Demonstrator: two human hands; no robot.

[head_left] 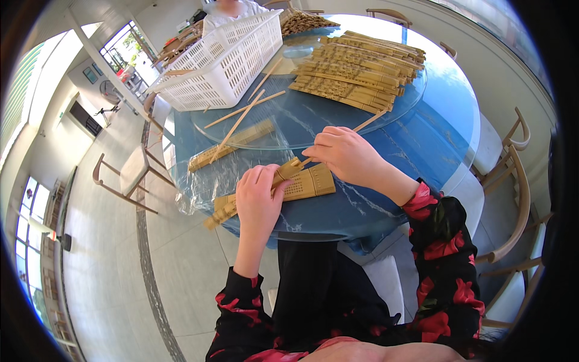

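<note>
My left hand [259, 196] is closed around a narrow gold chopstick sleeve [286, 171] near the table's front edge. In my right hand [347, 154] a pale wooden chopstick [371, 121] is pinched, its far end sticking out past my fingers. The chopstick's lower tip meets the upper right end of the sleeve; how far inside it reaches is hidden. Under my left hand lies a stack of flat gold sleeves [318, 183] with printed faces. Just beyond, another gold bundle [232, 145] rests on crumpled clear plastic [208, 181].
Loose chopsticks [244, 119] lie crossed beside a white plastic basket [232, 72]. Rows of gold sleeves [356, 69] cover the glass turntable's [416, 90] far right, with a brown pile [304, 23] behind. Wooden chairs [136, 172] surround the blue-covered table [386, 208]. Another person [232, 15] sits opposite.
</note>
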